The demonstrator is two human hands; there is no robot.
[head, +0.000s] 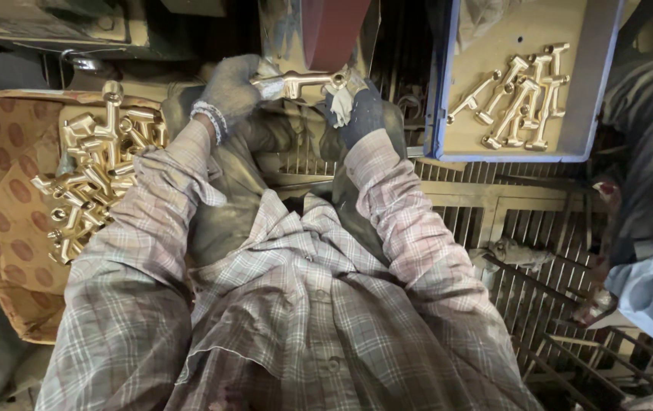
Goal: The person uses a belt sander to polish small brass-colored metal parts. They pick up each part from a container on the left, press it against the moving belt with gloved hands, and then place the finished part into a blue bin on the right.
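Left hand (229, 90), gloved, grips one end of a brass fitting (303, 80); right hand (357, 110) pinches the other end. Long axis runs left–right between them, held against the reddish sanding belt (330, 30) just beyond.

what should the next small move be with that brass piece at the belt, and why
Probably ease the brass fitting a little further against the reddish belt. Both gloved hands, left hand and right hand, grip it by its ends right at the belt's lower edge, so it looks mid-pass. It likely belongs later in the blue tray, not the cardboard box.
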